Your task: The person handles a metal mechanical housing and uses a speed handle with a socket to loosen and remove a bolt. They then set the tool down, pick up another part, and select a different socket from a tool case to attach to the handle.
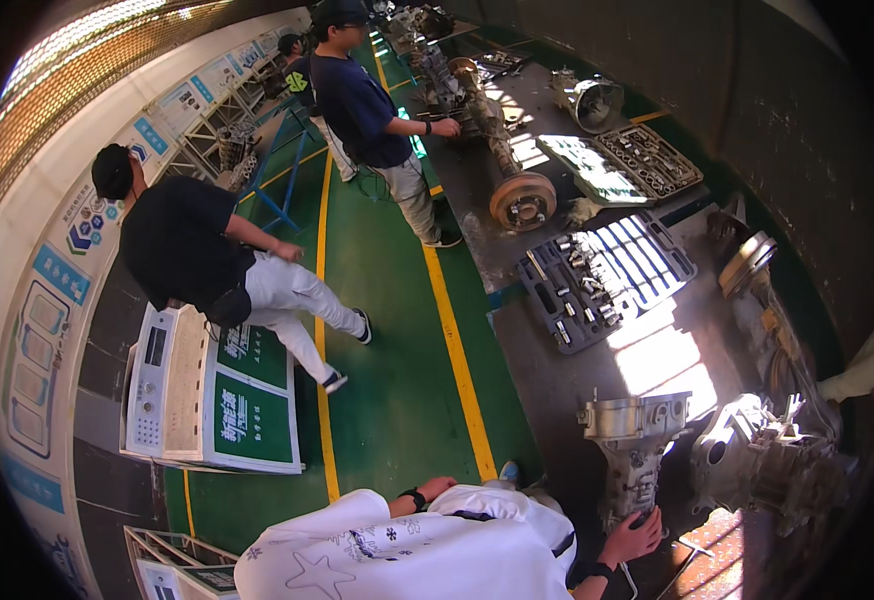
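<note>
Neither of my hands shows clearly. A pale sleeve or glove [854,376] pokes in at the right rim; I cannot tell whose it is. At the bottom a person in a white printed shirt [407,550] leans over the workbench [557,360]. That person's hand [635,537] rests on the lower end of a grey metal gearbox housing [632,440]. Their other wrist, wearing a black watch [415,497], is held near their body. A larger cast gearbox assembly [767,465] lies just right of the housing.
An open dark socket tray [607,275] and two more tool trays [622,165] lie farther up the bench, beside an axle with a brake drum [522,200]. A person in dark blue [367,105] stands at the bench. Another in black [192,245] bends by a white panel [167,385].
</note>
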`<act>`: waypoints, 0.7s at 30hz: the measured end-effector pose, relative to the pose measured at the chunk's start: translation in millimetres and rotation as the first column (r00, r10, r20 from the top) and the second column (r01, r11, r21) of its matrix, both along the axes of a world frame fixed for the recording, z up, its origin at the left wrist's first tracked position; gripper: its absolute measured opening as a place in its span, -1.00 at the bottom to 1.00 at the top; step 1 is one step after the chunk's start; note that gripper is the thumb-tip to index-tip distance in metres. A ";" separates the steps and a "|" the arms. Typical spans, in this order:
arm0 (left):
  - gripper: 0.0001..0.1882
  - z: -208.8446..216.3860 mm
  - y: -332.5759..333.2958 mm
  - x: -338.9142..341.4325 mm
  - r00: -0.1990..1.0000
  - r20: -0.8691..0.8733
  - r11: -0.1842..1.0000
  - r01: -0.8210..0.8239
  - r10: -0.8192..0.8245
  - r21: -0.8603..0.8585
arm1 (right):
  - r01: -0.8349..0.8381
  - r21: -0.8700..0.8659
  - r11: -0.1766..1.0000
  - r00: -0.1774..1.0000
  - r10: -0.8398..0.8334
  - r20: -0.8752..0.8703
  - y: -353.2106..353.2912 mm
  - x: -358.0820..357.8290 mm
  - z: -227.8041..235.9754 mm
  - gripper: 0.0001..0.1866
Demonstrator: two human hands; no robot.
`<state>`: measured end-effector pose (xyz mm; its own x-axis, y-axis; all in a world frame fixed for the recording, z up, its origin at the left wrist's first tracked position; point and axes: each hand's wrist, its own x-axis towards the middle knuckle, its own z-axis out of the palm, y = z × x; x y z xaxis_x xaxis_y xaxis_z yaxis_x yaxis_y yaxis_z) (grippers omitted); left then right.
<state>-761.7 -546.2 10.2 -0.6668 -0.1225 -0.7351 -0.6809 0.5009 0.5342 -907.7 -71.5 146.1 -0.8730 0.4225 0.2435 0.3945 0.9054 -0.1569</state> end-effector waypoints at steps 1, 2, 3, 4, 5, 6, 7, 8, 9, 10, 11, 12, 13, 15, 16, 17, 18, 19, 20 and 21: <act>-0.68 -1.5 0.7 0.8 0.999 -0.053 0.999 0.001 0.001 0.034 | 0.009 -0.003 1.000 1.000 -0.009 0.015 0.4 0.3 -1.2 -0.57; -0.68 -2.0 1.5 1.6 0.999 -0.036 0.999 -0.011 0.012 0.043 | 0.002 -0.001 1.000 1.000 -0.002 0.018 0.7 0.2 -2.6 -0.58; -0.69 -2.3 1.5 1.9 1.000 0.010 0.999 -0.017 0.016 0.029 | 0.017 -0.003 1.000 0.999 -0.017 0.028 1.3 0.6 -4.3 -0.58; -0.69 -2.0 1.7 2.1 1.000 -0.019 0.998 -0.023 0.024 0.053 | 0.023 -0.015 1.000 0.999 -0.023 0.024 2.0 0.7 -6.0 -0.59; -0.69 -1.1 1.2 2.2 0.999 -0.032 0.999 -0.008 0.010 0.047 | 0.028 -0.027 0.999 0.999 -0.028 0.022 2.5 1.1 -7.6 -0.59; -0.69 -0.2 1.2 2.2 1.000 -0.001 1.000 0.008 -0.008 0.018 | 0.027 -0.026 0.999 0.999 -0.027 0.022 3.2 1.4 -9.1 -0.59; -0.69 1.4 0.8 2.4 0.999 -0.042 0.999 0.003 -0.001 0.043 | 0.034 -0.019 0.999 0.999 -0.033 0.022 3.6 1.7 -10.2 -0.59; -0.68 2.4 0.6 2.2 0.999 -0.039 0.999 0.025 -0.024 0.032 | 0.039 -0.011 0.999 0.999 -0.039 0.020 4.1 2.0 -11.3 -0.59; -0.68 4.3 0.3 2.1 0.999 -0.021 1.000 0.028 -0.028 0.007 | 0.036 -0.011 0.999 0.999 -0.036 0.019 4.2 2.3 -11.7 -0.59; -0.68 5.4 0.6 2.3 0.998 -0.035 0.999 0.044 -0.044 0.019 | 0.046 -0.013 0.999 0.999 -0.045 0.023 4.4 2.4 -12.0 -0.59; -0.68 6.5 0.9 2.4 0.998 -0.040 0.999 0.039 -0.038 0.014 | 0.056 -0.015 0.998 0.998 -0.056 0.027 4.3 2.5 -11.8 -0.60; -0.68 7.2 1.2 2.5 1.000 -0.022 1.000 0.015 -0.015 0.002 | 0.054 -0.014 0.998 0.998 -0.054 0.027 4.1 2.4 -11.5 -0.60; -0.68 7.4 1.6 3.4 0.998 -0.046 0.999 0.034 -0.033 0.010 | 0.056 -0.019 0.998 0.998 -0.055 0.031 3.9 2.3 -11.1 -0.60; -0.66 6.1 2.0 5.7 0.996 -0.071 0.999 0.046 -0.047 -0.013 | 0.056 -0.024 0.998 0.998 -0.056 0.032 3.3 1.9 -10.4 -0.60; -0.66 5.1 1.6 7.1 0.995 -0.087 0.999 0.046 -0.047 -0.010 | 0.051 -0.021 0.998 0.998 -0.050 0.037 3.1 1.6 -9.8 -0.61; -0.65 3.2 2.0 9.7 0.994 -0.095 0.999 0.053 -0.054 -0.011 | 0.026 -0.015 1.000 1.000 -0.026 0.018 3.1 1.9 -9.9 -0.61; -0.63 0.9 2.6 12.6 0.997 -0.063 0.998 0.052 -0.053 -0.020 | 0.020 -0.018 1.000 0.999 -0.019 0.039 3.6 1.9 -9.9 -0.61; -0.63 -1.5 2.2 15.0 0.994 -0.105 0.999 0.029 -0.031 -0.014 | 0.032 -0.025 0.999 0.999 -0.031 0.032 3.8 2.7 -10.1 -0.62; -0.63 -4.2 2.1 17.0 0.997 -0.070 0.999 0.041 -0.041 0.000 | 0.044 -0.031 0.999 0.999 -0.043 0.026 4.2 3.1 -10.2 -0.63; -0.62 -6.8 2.5 19.1 0.999 -0.022 0.999 0.045 -0.045 0.002 | 0.025 -0.031 0.999 0.999 -0.025 0.026 4.3 3.1 -10.5 -0.63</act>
<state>-742.6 -543.7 3.4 -0.6877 -0.0899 -0.7204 -0.6455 0.5298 0.5501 -904.6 -67.2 135.6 -0.8678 0.4514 0.2079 0.4211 0.8900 -0.1746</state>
